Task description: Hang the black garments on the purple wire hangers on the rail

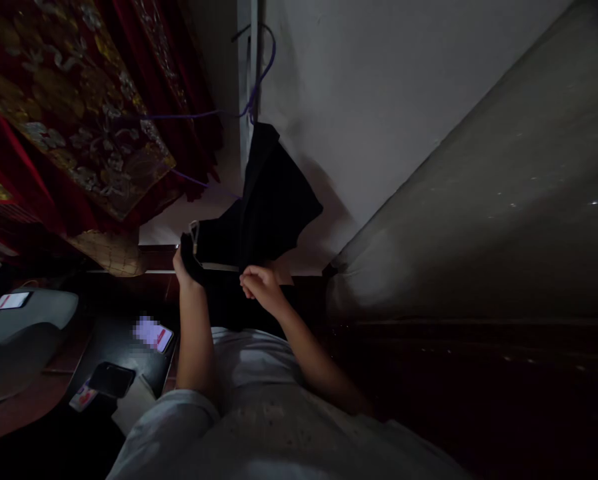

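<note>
A black cloth piece (279, 200) with pointed corners spreads in front of me, its upper end against an upright metal rail. My left hand (183, 267) is closed around its left edge. A pale cord loop (195, 233) stands out of the cloth beside that hand. From there the pale cord (221, 267) runs across to my right hand (261, 288), whose fingers are curled together at its end. The cloth's exact kind is too dark to make out.
A purple string (253, 100) is tied to the metal rail (247, 73). Red embroidered cloth (113, 133) hangs at left. A lit phone (161, 337) and a dark phone (112, 380) lie on a black surface; another phone (13, 301) lies on a grey seat (53, 310). A pale wall (379, 87) rises ahead.
</note>
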Demonstrator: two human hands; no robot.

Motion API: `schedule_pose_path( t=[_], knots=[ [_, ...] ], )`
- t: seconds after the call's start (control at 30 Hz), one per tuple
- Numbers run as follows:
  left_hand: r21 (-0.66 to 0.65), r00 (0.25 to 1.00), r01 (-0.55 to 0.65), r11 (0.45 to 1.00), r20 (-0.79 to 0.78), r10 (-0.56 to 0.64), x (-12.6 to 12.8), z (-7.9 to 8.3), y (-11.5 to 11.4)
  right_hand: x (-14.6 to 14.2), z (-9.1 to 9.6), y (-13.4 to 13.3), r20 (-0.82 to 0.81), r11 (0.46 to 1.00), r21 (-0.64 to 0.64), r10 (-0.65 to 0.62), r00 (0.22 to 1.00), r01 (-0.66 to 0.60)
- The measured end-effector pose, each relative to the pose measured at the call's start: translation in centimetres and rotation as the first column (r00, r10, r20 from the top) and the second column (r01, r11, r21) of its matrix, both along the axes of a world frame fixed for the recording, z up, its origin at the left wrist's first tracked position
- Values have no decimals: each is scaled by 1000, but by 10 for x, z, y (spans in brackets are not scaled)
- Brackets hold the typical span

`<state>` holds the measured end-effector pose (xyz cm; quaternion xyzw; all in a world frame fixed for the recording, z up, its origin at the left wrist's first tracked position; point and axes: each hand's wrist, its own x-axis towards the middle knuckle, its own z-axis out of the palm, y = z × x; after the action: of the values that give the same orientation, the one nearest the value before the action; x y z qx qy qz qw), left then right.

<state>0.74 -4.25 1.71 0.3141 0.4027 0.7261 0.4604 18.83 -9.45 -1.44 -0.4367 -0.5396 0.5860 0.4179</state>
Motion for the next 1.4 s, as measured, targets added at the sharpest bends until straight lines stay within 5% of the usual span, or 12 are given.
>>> schedule_pose_path(
  t=[0.13,0.3,0.47,0.67,0.8,0.9,1.03,1.13,1.27,1.4],
  knots=[
    [44,990,50,998,127,-55,10,16,-12,11,-7,13,131,997,-2,-81,988,82],
    [-20,984,177,984,37,-176,16,20,-29,20,-18,21,313,995,-27,-83,946,96],
    [-61,967,208,976,-134,-215,19,25,-35,30,-8,22,300,996,9,-90,950,91],
    [15,890,303,953,-362,-278,38,34,-47,27,22,9,75,916,338,-257,963,218],
    [138,775,364,921,-593,-218,55,45,-58,16,33,-9,-40,836,510,-215,976,205],
    [250,754,295,922,-654,-64,57,53,-65,13,38,-16,-120,875,442,-158,980,196],
    [295,797,164,941,-602,49,52,60,-72,19,51,-21,-162,872,387,-255,953,300],
    [272,821,111,956,-567,66,53,64,-79,20,61,-28,-126,907,376,-152,980,189],
    [261,737,232,937,-676,5,62,79,-87,13,69,-35,-47,928,371,33,998,-13],
    [169,651,440,882,-737,-184,63,93,-77,22,80,-28,-71,971,229,82,994,-64]
  ],
)
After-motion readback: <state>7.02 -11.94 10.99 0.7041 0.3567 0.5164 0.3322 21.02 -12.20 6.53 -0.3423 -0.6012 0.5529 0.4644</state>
